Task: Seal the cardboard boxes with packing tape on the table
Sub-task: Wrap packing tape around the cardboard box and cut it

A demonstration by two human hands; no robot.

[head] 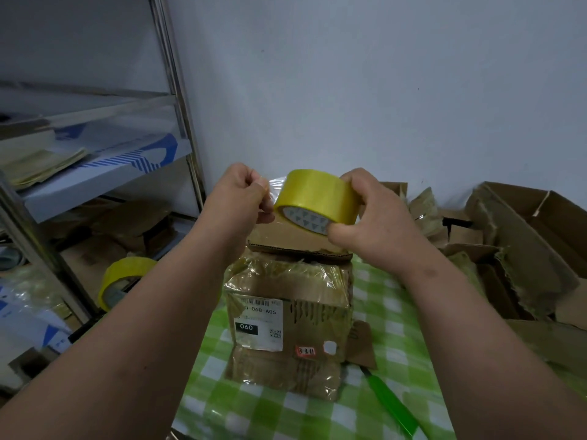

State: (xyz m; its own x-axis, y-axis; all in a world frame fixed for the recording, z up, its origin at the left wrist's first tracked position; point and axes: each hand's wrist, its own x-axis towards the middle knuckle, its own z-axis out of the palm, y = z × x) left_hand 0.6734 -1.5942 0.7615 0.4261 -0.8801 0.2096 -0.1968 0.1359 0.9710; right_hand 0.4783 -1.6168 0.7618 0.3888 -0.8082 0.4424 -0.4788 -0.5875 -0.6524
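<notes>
A worn cardboard box [287, 315] with old tape and a white shipping label stands on the green checked table [374, 315], its top flap partly raised. Above the box, my right hand [365, 214] grips a yellow roll of packing tape [314, 198]. My left hand [241, 198] pinches the clear free end of the tape [275, 185], pulled a short way off the roll's left side.
A second yellow tape roll [122, 277] lies on a lower shelf of the metal rack [178, 100] at left. Several torn, open cardboard boxes [521, 242] pile up at the right. A green-handled tool [390, 404] lies on the table near the box.
</notes>
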